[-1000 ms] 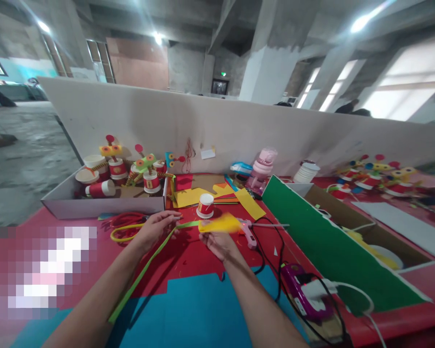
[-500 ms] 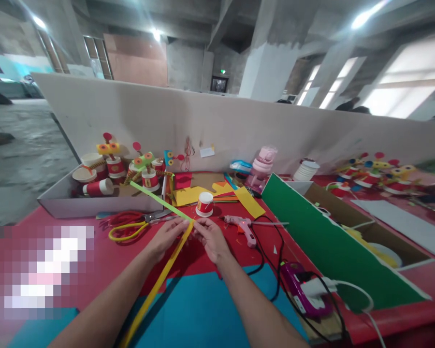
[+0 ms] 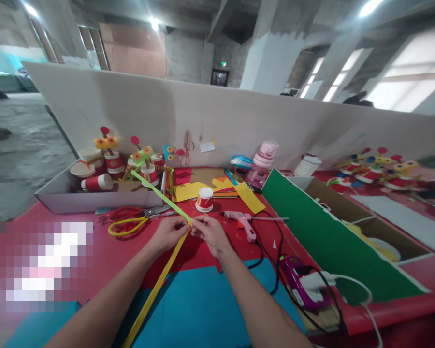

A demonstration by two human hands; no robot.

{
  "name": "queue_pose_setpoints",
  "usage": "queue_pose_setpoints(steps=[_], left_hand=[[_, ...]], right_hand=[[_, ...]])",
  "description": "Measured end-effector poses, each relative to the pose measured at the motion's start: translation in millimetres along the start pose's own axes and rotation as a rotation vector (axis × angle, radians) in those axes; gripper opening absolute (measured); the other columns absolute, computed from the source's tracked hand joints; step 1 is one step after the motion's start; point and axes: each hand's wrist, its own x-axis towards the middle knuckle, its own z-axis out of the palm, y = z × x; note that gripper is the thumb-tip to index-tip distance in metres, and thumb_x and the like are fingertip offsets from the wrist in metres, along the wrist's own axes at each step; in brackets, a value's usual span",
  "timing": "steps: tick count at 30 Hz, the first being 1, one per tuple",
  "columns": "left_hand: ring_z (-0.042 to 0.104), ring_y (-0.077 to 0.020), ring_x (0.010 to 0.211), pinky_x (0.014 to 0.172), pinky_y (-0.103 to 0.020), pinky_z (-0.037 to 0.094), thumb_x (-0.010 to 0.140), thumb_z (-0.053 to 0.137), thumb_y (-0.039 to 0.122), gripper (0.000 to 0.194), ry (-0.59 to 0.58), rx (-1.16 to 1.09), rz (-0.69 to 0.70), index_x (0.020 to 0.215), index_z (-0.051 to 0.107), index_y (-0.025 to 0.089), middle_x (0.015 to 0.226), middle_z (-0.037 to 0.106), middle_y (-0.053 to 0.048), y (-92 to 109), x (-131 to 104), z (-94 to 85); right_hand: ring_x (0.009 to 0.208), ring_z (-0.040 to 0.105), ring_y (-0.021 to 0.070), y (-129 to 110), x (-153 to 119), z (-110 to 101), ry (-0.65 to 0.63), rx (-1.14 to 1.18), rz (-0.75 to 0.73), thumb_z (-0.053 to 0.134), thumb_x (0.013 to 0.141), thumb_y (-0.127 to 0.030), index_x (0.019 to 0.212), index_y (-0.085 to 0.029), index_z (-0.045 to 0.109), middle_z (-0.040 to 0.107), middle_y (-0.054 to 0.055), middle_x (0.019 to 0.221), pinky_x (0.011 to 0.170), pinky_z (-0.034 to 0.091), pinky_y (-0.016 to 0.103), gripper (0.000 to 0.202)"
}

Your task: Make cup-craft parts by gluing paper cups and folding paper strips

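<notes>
Both hands meet over the middle of the red table, fingers pinched where two paper strips join. A green strip [image 3: 162,195] runs from there up and left. The yellow strip [image 3: 155,289] slants down toward me between my forearms. My left hand [image 3: 169,233] is closed on the joined ends, and my right hand [image 3: 210,234] pinches the same spot from the right. Just beyond my fingers stands a red and white paper cup [image 3: 204,199]. Right of my right hand lies a pink glue gun [image 3: 241,223].
Scissors [image 3: 128,225] lie left of my hands. Behind them, a white box [image 3: 72,203] holds cups and spring-necked figures. A green-sided box [image 3: 333,249] and a purple power strip [image 3: 300,285] with cables stand right. Blue sheets [image 3: 203,309] lie in front.
My hands and the joined strips have shifted slightly left. My left fingers are curled more closely around the join. The whole view has shifted a little.
</notes>
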Motion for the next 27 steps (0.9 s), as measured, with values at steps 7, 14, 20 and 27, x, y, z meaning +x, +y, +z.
queue_pose_setpoints(steps=[7,14,20,27], left_hand=[[0.038,-0.0093,0.055,0.053,-0.021,0.029,0.079,0.056,0.035,0.026,-0.143,-0.069,-0.062,0.063,0.054,0.015,0.056,0.044,0.004,3,-2,-4.8],[0.05,-0.0112,0.057,0.054,-0.022,0.038,0.083,0.056,0.043,0.031,-0.211,-0.527,-0.24,0.074,0.06,0.014,0.062,0.056,-0.001,7,-8,-13.6],[0.056,-0.0105,0.061,0.059,-0.022,0.043,0.075,0.07,0.032,0.023,-0.228,-0.632,-0.189,0.088,0.06,0.015,0.071,0.061,-0.002,4,-8,-17.3],[0.061,-0.015,0.069,0.066,-0.029,0.048,0.07,0.074,0.025,0.044,-0.369,-0.61,-0.147,0.11,0.058,0.016,0.084,0.065,-0.007,1,-8,-11.6]], right_hand=[[0.052,0.054,0.0081,-10,-2,-8,-0.124,-0.249,-0.053,0.073,0.066,-0.035,0.072,-0.015,0.067,0.06,-0.003,0.057,0.055,0.042,0.021,0.022],[0.051,0.052,0.0056,-12,1,-14,-0.1,0.038,-0.032,0.079,0.061,-0.028,0.071,-0.017,0.066,0.059,-0.005,0.058,0.053,0.043,0.018,0.02],[0.053,0.055,0.0047,-12,5,-14,-0.02,0.509,0.025,0.084,0.055,-0.02,0.074,-0.018,0.066,0.061,-0.006,0.058,0.056,0.05,0.015,0.027],[0.054,0.056,0.0026,-22,7,-19,0.1,0.714,-0.065,0.079,0.065,-0.015,0.073,-0.019,0.062,0.064,-0.006,0.063,0.057,0.05,0.012,0.019]])
